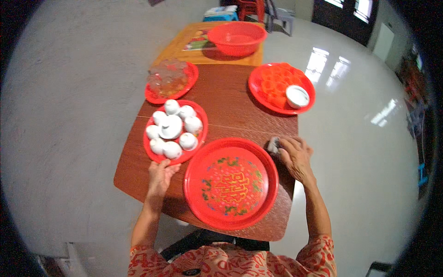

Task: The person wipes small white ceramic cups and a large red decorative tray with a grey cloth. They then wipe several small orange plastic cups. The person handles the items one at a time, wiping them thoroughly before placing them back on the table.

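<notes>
My left hand (161, 175) grips the near rim of a round red tray (202, 115). On that tray several small white cups (193, 124), seemingly upside down, ring a larger white lidded piece (170, 127). Right in front of me lies a bigger red tray (230, 217) with a gold and green pattern and nothing on it. To its right, at the table's edge, my right hand (296, 154) is closed on a crumpled greyish cloth (273, 145), pressed to the tabletop.
The brown table (226, 101) also carries a red plate of clear glasses (168, 76) at far left. A red plate of orange-red cup-shaped pieces (281, 83) with a white bowl (297, 97) stands at far right. Beyond, a red basin (237, 39) sits on a yellowish table (177, 53).
</notes>
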### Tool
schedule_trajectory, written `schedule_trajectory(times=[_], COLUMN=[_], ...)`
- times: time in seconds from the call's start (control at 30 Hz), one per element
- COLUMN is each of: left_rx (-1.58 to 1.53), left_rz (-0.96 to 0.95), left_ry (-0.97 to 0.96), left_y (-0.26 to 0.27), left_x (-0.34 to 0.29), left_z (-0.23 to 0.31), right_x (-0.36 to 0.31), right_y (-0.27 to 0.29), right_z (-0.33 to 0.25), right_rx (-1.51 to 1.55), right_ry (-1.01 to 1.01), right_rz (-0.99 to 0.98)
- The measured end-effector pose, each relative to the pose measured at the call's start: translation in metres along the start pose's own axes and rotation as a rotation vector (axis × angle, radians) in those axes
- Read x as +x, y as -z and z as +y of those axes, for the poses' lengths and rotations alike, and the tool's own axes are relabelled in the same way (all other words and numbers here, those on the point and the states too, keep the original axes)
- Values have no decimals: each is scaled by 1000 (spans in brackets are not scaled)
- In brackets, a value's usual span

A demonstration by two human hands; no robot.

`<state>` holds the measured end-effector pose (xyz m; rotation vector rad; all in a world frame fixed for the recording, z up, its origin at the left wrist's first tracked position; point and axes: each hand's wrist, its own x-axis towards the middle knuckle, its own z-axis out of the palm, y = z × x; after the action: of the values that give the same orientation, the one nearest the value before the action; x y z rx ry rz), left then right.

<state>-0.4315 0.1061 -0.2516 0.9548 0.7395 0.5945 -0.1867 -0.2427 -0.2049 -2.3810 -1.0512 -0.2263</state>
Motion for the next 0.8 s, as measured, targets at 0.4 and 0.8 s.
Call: schedule_trajectory(times=[0.4, 0.8], left_rx=[-35, 36], left_rz=[-34, -149], left_ry=[28, 74], left_y=[-8, 6], left_x=[-13, 1], left_z=[12, 32], right_x=[84, 94], right_y=[-6, -32], right_z=[95, 69], right_rx=[1144, 1337], right_ry=[-761, -652], right_rz=[313, 285])
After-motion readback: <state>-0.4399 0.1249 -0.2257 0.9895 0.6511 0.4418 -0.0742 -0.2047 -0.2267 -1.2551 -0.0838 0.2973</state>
